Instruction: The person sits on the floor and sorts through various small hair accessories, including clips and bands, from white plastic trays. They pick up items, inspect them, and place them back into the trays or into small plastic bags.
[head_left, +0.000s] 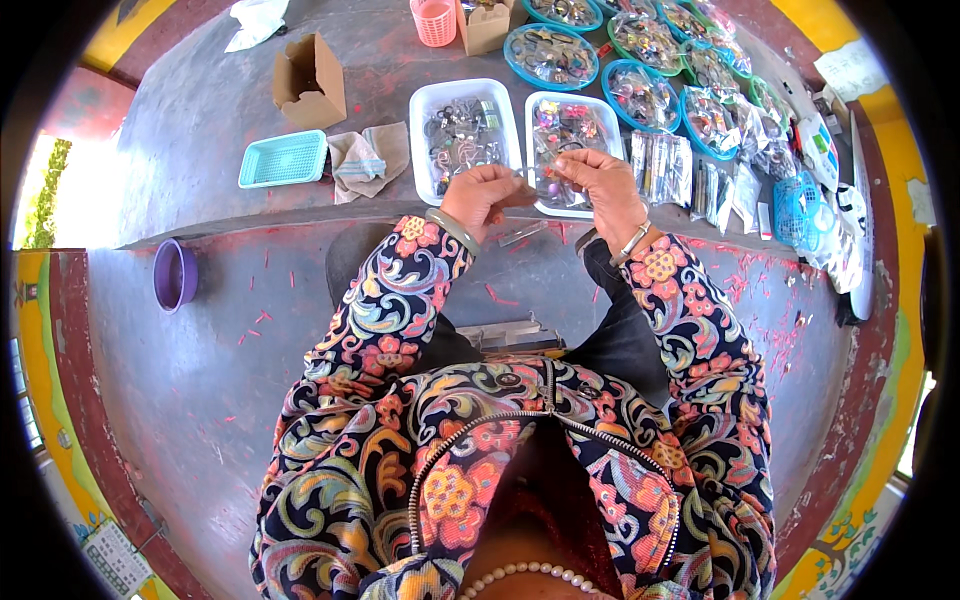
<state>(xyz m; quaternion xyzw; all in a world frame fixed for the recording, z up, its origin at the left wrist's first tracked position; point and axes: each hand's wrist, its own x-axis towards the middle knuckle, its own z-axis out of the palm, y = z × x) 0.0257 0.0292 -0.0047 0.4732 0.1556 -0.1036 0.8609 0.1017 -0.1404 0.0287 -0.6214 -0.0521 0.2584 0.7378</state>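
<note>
My left hand [483, 203] is closed in a pinch over the near edge of a white tray [421, 150] holding small mixed items in clear packets. Close by, my right hand [608, 193] also pinches with thumb and forefinger, over the near side of a second, smaller white tray [614, 128]. Brightly coloured little pieces and clear plastic lie in that one. Something thin and pale seems to show between the fingertips of both hands, too small to make out. A bracelet circles each wrist.
Left of the trays are a folded cloth [368, 160], a turquoise basket [284, 160] and an open cardboard box [309, 82]. Several round baskets of bagged items, one a blue basket [551, 57], crowd the right. A purple basin [176, 275] stands on the floor at left.
</note>
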